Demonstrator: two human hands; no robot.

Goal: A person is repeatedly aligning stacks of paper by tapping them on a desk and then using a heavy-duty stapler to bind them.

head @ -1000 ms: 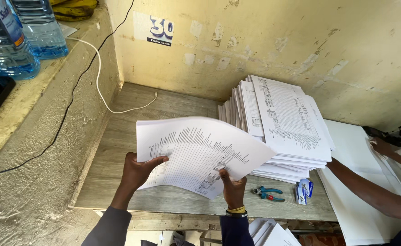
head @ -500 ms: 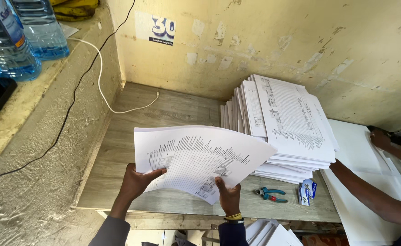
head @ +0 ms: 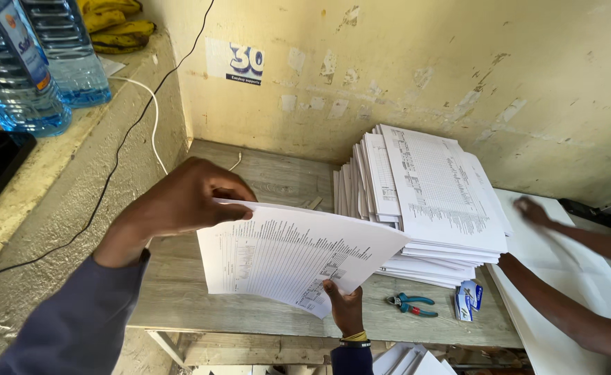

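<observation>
Left hand [head: 180, 201]: grips the printed sheets [head: 291, 253] at their top edge.
Right hand [head: 345, 309]: pinches the sheets' bottom edge, above the desk [head: 263, 177].

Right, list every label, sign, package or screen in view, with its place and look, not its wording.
Wall sticker: rectangular, white with dark blue, above the bench corner.
Bottle label: blue and white band on the clear water bottle, ledge top left.
Small packet: blue and white, on the bench beside the pliers.

Soft even daylight, slight edge distortion
</observation>
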